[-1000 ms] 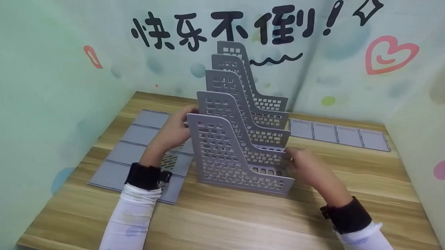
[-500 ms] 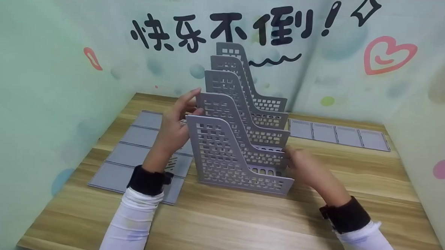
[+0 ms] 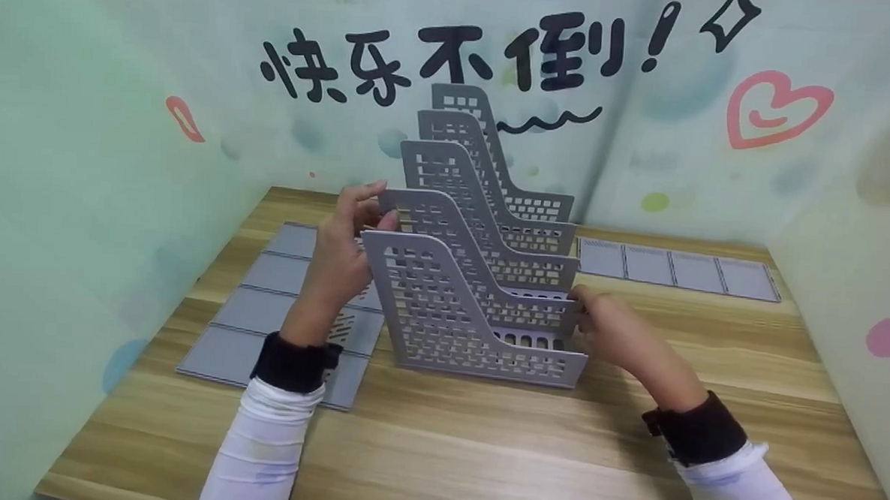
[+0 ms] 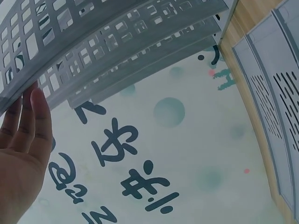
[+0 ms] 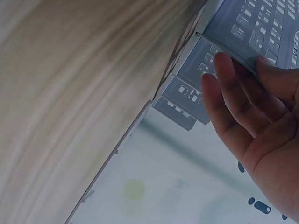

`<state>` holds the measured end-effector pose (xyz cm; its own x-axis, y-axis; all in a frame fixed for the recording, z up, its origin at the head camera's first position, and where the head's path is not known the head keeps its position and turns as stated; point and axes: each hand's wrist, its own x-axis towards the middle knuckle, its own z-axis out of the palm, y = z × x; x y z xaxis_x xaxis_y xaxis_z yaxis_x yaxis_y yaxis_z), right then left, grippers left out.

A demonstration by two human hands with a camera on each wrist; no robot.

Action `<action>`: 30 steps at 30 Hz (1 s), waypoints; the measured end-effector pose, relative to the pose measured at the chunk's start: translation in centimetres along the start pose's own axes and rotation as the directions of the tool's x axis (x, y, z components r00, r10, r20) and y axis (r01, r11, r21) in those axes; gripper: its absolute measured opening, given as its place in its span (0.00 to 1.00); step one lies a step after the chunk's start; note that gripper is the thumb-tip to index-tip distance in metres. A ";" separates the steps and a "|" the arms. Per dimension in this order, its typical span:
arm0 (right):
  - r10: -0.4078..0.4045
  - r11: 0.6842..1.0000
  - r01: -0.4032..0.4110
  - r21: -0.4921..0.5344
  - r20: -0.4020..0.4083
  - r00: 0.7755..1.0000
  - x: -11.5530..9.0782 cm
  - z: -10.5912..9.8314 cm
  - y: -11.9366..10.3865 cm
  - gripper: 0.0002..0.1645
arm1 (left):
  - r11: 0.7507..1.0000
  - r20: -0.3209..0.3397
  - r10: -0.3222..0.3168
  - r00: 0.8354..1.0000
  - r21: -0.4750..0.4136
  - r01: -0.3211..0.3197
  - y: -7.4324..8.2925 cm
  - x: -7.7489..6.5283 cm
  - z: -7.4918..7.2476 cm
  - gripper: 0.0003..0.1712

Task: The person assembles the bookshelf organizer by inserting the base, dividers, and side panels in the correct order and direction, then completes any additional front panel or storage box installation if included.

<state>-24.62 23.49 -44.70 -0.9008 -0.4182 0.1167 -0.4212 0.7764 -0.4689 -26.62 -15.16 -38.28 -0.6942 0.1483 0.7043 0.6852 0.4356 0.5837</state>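
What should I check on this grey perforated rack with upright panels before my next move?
1. Left hand holding the second-nearest grey perforated panel by its tall back edge: ok.
2. Right hand pinching that panel's low front end: ok.
3. Grey perforated rack standing upright on the wood-grain table: ok.
4. Panel's bottom edge fully seated: cannot tell, hidden.
5. Grey slotted rectangular sheet at left lying flat: ok.

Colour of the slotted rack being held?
The slotted rack is grey, clearest in the head view.

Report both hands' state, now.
Left hand: closed, pinching second-nearest divider, tall end.
Right hand: closed, pinching same divider, low end.
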 end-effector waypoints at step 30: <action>-0.228 0.967 0.247 -0.060 -0.632 0.741 -1.3 -3.4 -1.1 0.08 | 0.958 0.090 -0.275 0.957 0.109 0.265 -2.7 0.5 -4.8 0.20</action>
<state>-23.35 24.73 -41.35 -0.6379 -0.1893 0.7465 -0.6363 0.6756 -0.3724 -27.72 -20.52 -37.60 -0.8727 0.1024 0.4774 0.4487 0.5536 0.7016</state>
